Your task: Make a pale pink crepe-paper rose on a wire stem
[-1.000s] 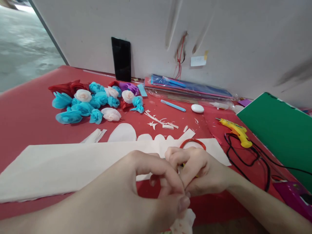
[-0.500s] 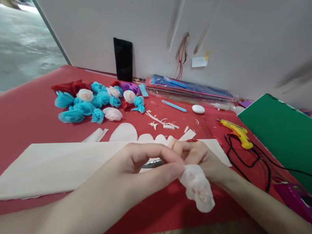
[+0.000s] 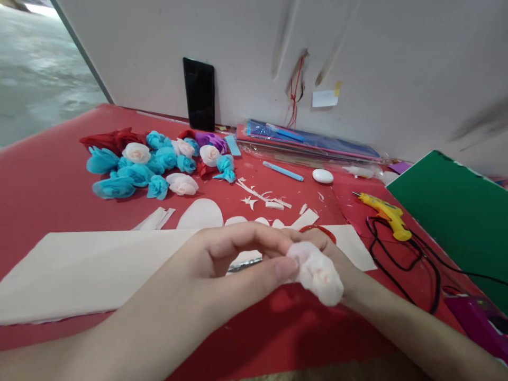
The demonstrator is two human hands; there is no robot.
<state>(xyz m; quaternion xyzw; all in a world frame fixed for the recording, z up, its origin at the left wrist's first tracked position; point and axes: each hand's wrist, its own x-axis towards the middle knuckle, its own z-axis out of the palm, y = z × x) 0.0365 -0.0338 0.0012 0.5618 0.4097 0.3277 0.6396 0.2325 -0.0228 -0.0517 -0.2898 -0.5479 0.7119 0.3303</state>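
Pale flower [image 3: 320, 279] is up in front of the right hand, at the tips of the left hand's thumb and finger. The left hand [image 3: 190, 288] pinches it by one edge, with a round gap between that thumb and finger. A shiny metal strip [image 3: 245, 264] shows through the gap. The right hand [image 3: 337, 260] is partly hidden behind the flower, so one cannot tell what its fingers do. A red loop [image 3: 330, 233] pokes out just past it.

Long white paper [image 3: 99, 270] lies under and past the hands on the red table [image 3: 273, 338]. Round white cut-outs [image 3: 201, 214] and little scraps [image 3: 250, 202] are just beyond it. A bunch of blue, red, purple and pale flowers [image 3: 137, 174] sits farther off, past the left hand. To the right of the right hand lie a yellow glue gun [image 3: 387, 214] and its black cord [image 3: 416, 264].
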